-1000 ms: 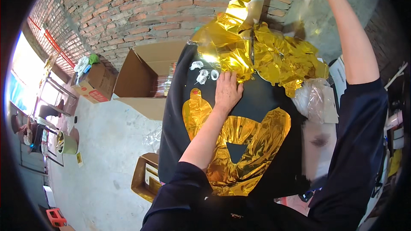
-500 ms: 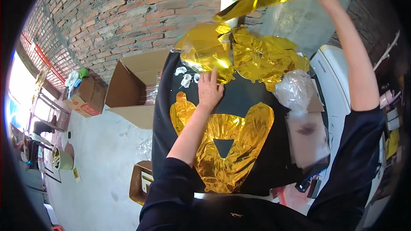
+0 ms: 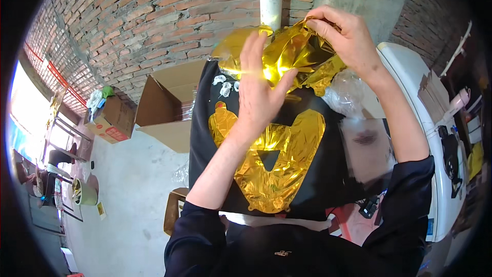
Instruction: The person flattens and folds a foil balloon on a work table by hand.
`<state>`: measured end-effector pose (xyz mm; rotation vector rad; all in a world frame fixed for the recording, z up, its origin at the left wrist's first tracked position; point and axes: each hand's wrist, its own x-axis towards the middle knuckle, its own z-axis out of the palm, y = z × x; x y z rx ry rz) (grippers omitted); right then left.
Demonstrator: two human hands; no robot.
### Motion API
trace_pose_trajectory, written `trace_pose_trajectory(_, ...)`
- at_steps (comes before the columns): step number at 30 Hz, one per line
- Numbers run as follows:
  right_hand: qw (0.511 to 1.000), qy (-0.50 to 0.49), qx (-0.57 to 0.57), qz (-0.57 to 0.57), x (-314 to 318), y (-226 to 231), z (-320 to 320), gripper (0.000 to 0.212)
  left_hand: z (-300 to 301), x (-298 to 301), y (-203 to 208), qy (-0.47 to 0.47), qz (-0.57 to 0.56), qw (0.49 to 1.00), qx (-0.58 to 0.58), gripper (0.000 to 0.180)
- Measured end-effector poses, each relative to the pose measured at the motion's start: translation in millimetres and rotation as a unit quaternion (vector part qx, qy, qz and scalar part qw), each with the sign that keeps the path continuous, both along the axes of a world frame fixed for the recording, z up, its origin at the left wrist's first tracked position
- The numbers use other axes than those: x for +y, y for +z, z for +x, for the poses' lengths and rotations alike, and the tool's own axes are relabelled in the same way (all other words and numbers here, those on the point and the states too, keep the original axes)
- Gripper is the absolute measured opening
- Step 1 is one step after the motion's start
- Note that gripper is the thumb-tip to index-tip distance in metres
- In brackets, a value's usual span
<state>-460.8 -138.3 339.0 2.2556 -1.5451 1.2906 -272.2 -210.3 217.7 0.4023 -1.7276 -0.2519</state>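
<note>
My right hand [image 3: 348, 38] pinches the edge of a crumpled gold foil balloon [image 3: 294, 54], uninflated, and holds it up over the far end of the black-covered table [image 3: 330, 184]. Just left of it, my left hand [image 3: 259, 92] is raised with its fingers stretched out and thumb apart, holding nothing. Flat on the cloth below lies another gold foil balloon [image 3: 271, 187] with a triangular opening, partly hidden by my left forearm. More gold foil [image 3: 228, 51] rests at the far left end, behind my left hand. Small white crumpled pieces [image 3: 224, 88] lie beside it.
A clear plastic bag [image 3: 344, 92] and a flat, clear-wrapped package [image 3: 366, 146] lie on the table's right side. An open cardboard box [image 3: 159, 102] stands to the left. A white appliance [image 3: 410, 72] borders the right, and a brick wall [image 3: 169, 25] rises behind.
My right hand has come down and left from high at the upper right, bringing its foil balloon over the table's far end. My left hand has lifted off the foil there.
</note>
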Motion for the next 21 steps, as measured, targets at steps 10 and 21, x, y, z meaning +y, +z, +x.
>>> trace_pose_trajectory(10, 0.971, 0.129, -0.2, -0.022, 69, 44, 6, 0.053, 30, 14, 90, -0.289, 0.263, 0.92, 0.029, 0.021)
trace_pose_trajectory(21, 0.924, 0.164, -0.338, 0.077, 122, 0, 40, 0.035, 76, 57, 91, -0.167, 0.257, 0.951, -0.036, 0.038)
